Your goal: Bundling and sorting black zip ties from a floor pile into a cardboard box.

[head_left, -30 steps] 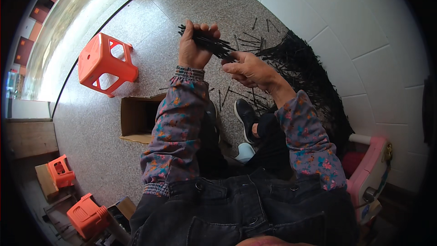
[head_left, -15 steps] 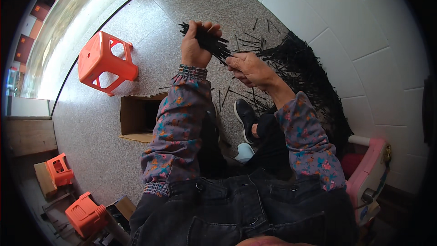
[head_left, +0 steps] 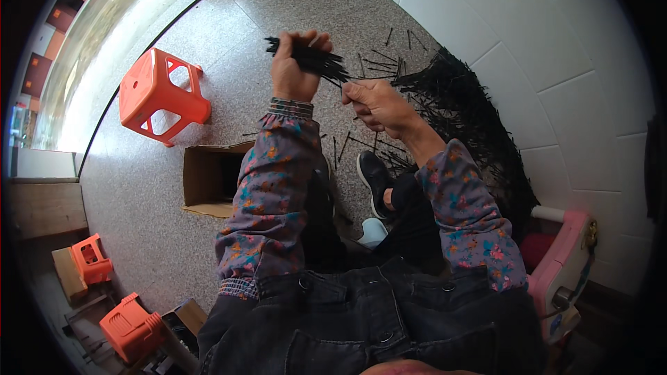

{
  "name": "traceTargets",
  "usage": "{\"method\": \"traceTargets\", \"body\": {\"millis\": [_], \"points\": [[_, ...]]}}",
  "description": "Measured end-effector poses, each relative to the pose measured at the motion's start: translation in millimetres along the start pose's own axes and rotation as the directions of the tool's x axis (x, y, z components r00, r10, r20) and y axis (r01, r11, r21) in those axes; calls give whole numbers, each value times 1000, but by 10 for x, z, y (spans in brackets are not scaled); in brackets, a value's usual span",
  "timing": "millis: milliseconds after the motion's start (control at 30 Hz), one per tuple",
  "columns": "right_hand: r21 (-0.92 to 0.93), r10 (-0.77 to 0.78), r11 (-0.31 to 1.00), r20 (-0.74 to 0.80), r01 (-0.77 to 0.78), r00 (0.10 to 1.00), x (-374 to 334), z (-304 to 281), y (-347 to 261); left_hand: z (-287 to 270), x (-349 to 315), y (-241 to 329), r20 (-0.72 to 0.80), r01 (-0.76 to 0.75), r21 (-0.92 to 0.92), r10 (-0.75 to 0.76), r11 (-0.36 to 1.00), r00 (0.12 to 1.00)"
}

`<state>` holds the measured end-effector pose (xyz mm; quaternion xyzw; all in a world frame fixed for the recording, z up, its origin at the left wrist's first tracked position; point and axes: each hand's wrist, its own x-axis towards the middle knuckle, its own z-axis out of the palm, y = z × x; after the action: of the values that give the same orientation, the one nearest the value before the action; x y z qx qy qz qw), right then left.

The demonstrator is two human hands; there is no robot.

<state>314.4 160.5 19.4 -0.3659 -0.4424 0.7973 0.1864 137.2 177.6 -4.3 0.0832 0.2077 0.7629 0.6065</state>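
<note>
My left hand [head_left: 297, 73] is wrapped round a bundle of thin black sticks [head_left: 321, 62], which pokes out past both sides of the palm. At the bundle's right end, my right hand [head_left: 379, 105] pinches the tip of a thin black stick between thumb and fingers. Its exact shape is too small to make out. Beyond and to the right, a large heap of similar black sticks [head_left: 462, 94] lies along the wall, with loose ones strewn on the floor beside it.
An open cardboard box [head_left: 198, 180] stands by my left forearm. An orange plastic stool [head_left: 149, 94] is farther left, with more orange stools [head_left: 132, 326] at lower left. My shoe [head_left: 375, 177] rests on the speckled floor. A pink-framed object [head_left: 563, 257] stands at right, beside the white tiled wall [head_left: 556, 90].
My left hand has shifted slightly left with the bundle, which now lies flatter. My right hand has moved a little left, and its fingertips have drawn back from the bulk of the bundle.
</note>
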Motion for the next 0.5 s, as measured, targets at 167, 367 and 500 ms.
{"method": "traceTargets", "body": {"millis": [167, 367, 500], "points": [[-248, -25, 968, 60, 39, 998, -76, -131, -145, -170, 92, 319, -169, -169, -156, 142, 973, 975], [-188, -129, 975, -38, 120, 991, -200, -318, -375, -457, 107, 448, -164, -152, -272, 110, 950, 980], [-183, -164, 971, -61, 151, 985, -231, -321, -411, -190, 3, 281, 155, 173, -158, -148, 972, 977]]}}
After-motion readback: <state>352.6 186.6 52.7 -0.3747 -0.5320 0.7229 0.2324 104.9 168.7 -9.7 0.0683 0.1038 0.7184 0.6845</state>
